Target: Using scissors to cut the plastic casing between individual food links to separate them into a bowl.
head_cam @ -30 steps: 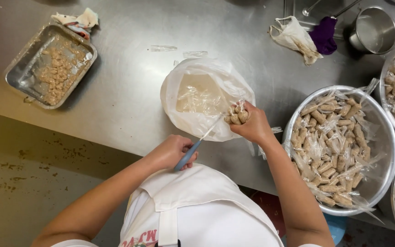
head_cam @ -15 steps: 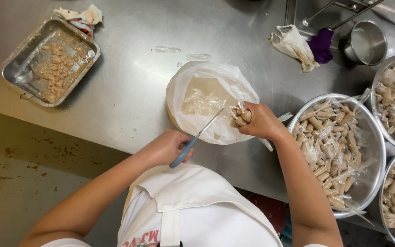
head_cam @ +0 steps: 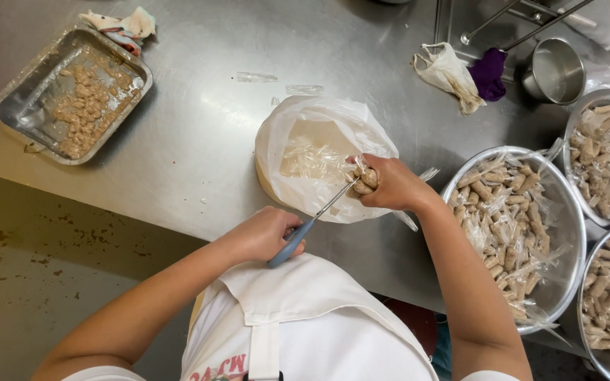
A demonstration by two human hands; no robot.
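While the left hand (head_cam: 266, 236) grips blue-handled scissors (head_cam: 310, 224), the right hand (head_cam: 390, 185) clutches small tan, plastic-wrapped sausages (head_cam: 363, 178) over a white bag (head_cam: 319, 152) on the steel desk (head_cam: 199, 134).

Commercial kitchen; steel worktable (head_cam: 199, 141); big metal bowls (head_cam: 566, 233) of wrapped sausages

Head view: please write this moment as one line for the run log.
left hand: holds blue-handled scissors | right hand: grips wrapped pieces over white bag | bowl: right
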